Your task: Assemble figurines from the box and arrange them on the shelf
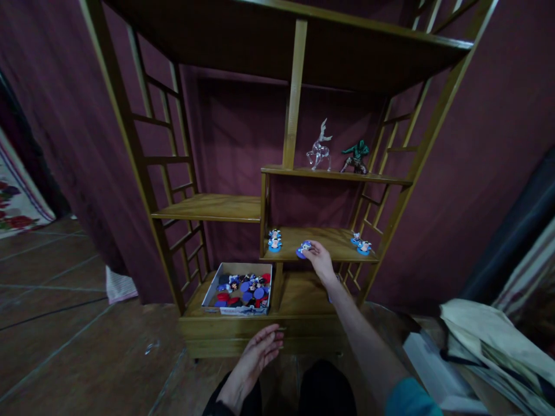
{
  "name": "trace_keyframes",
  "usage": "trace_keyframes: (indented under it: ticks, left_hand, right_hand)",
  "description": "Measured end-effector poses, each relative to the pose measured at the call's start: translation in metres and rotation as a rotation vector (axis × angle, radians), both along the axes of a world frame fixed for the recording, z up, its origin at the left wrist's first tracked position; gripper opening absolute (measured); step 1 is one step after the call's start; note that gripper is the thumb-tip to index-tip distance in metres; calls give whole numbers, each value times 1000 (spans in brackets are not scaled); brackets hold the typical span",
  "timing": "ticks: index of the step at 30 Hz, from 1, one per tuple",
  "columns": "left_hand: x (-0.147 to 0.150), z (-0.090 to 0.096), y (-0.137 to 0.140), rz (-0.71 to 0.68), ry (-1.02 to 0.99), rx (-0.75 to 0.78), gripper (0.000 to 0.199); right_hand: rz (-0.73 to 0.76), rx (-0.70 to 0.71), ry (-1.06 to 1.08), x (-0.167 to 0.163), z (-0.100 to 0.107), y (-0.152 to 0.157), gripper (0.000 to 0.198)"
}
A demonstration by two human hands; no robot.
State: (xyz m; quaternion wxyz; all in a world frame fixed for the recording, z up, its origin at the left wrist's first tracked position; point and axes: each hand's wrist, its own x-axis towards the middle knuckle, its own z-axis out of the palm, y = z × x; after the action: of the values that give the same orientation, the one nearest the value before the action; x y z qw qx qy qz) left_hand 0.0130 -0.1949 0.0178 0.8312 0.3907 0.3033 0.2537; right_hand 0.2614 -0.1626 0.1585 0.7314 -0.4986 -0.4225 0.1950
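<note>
My right hand [321,263] reaches to the middle right shelf [323,234] and grips a small figurine [303,249] on a purple round base, at the shelf's front edge. Whether the base touches the board I cannot tell. On that shelf, small figurines on blue bases [274,244] stand at the left end, and two more on blue bases [364,247] at the right end. My left hand [260,349] hovers low before the cabinet with its fingers extended and nothing in it. Up and left of it, a shallow box [245,310] holds several figurines with purple, red and black bases.
A clear centaur-like figure [319,151] and a green-cloaked figure [358,156] stand on the upper right shelf. Wooden uprights [295,92] divide the cabinet. A white box [437,370] and a pale cloth [489,329] lie on the floor at right.
</note>
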Motion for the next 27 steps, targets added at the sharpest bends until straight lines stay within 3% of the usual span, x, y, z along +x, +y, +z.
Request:
trace_keyframes:
  ticks: [4,9,15,27]
  left_hand:
    - [-3,-3,5,-15,8,-1,48]
    - [-5,-9,13,-14,55,-21,50]
    - [-5,-14,16,-25,60,-7,49]
    - [-1,-17,14,-43,49,29,44]
  right_hand:
    - [-20,-28,-91,12,13,41,35]
    - [-75,-125,-273,17,7,73,32]
    - [-71,-279,-407,25,-12,82,26]
    - [16,-258,-350,33,-13,85,29]
